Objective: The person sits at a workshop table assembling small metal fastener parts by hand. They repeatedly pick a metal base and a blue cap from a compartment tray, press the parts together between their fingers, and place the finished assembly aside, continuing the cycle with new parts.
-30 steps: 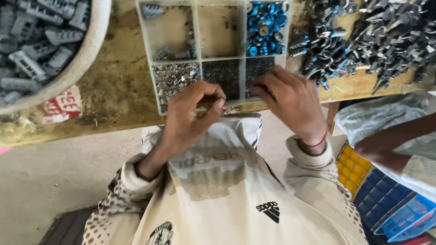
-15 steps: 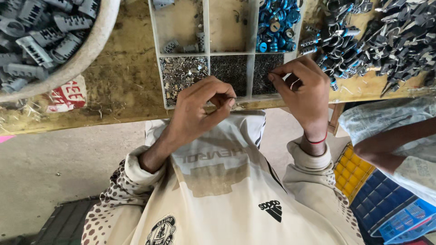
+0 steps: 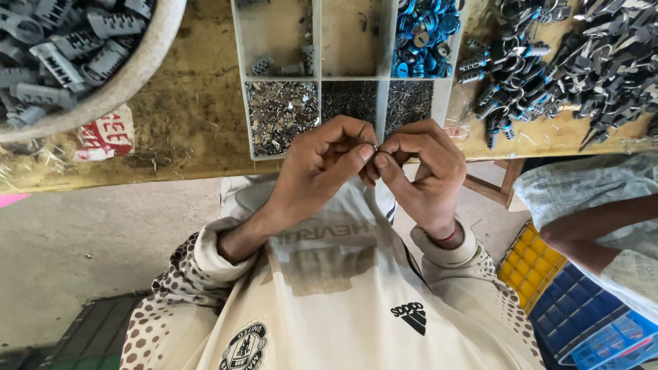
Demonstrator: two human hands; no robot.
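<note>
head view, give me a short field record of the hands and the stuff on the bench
left hand: fingertips pinched together, meeting the right hand over the tray's near edge
right hand: fingertips pinched against the left; whatever sits between them is too small to tell
compartment tray: pale divided box on the bench
blue rings: far right compartment
shiny metal bits: near left compartment
grey plastic parts: in a round bowl, far left
dark metal pieces: loose heap right of the tray
other person's arm: right edge

Cream short-sleeved football jersey (image 3: 329,301) with dark crest, worn over cream brown-dotted long sleeves (image 3: 178,288), thin red wristband (image 3: 449,236) on the wrist
</note>
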